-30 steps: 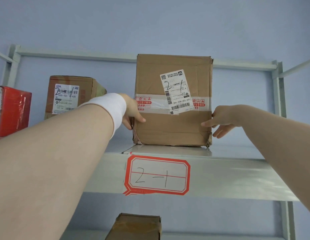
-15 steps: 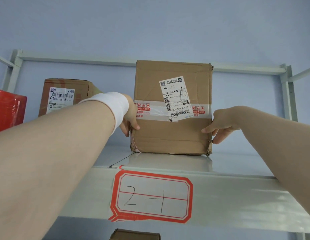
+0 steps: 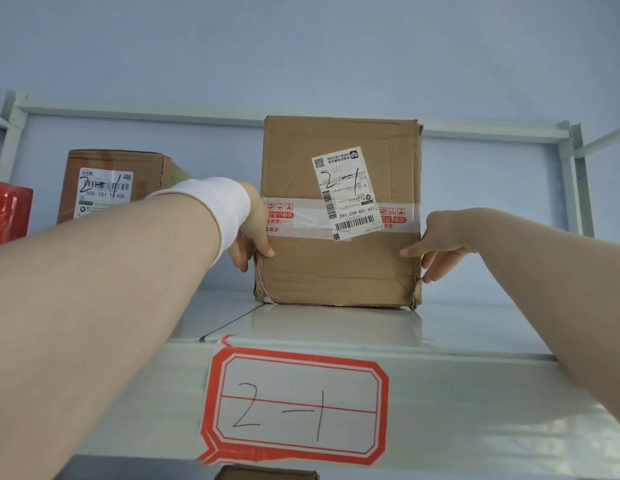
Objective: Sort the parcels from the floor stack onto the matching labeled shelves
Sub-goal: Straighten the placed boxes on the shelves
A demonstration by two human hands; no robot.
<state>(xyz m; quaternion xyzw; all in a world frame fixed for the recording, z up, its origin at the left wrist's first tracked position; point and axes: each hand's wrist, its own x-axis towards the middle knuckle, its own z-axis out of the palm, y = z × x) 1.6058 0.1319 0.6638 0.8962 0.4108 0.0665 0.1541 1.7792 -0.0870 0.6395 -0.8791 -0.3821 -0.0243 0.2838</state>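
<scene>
1. The person is standing under the shelf (image 3: 475, 393) with both arms up. The left hand (image 3: 253, 233) and the right hand (image 3: 436, 244) are pressing flat on opposite sides of a brown parcel (image 3: 339, 271), thumbs lying on its front face.
2. The parcel is sitting upright on the shelf deck, set back from the lip, at 12 o'clock from the red-bordered tag (image 3: 294, 407) reading 2-1. Its own shipping label (image 3: 346, 192) is carrying the same scrawl, so I am judging the match correct.
3. What is worrying me: the bottom corners are looking crushed and torn, so a hard shove could be catching on the deck seam and tipping the box.
4. Letting go unevenly could be twisting it askew.
5. At 9 o'clock a second brown box (image 3: 118, 181), also marked 2-1, is standing well apart, with a red package (image 3: 9, 213) beyond it.
6. Nothing is blocking the way behind; a lower carton (image 3: 267, 474) is peeking below.
</scene>
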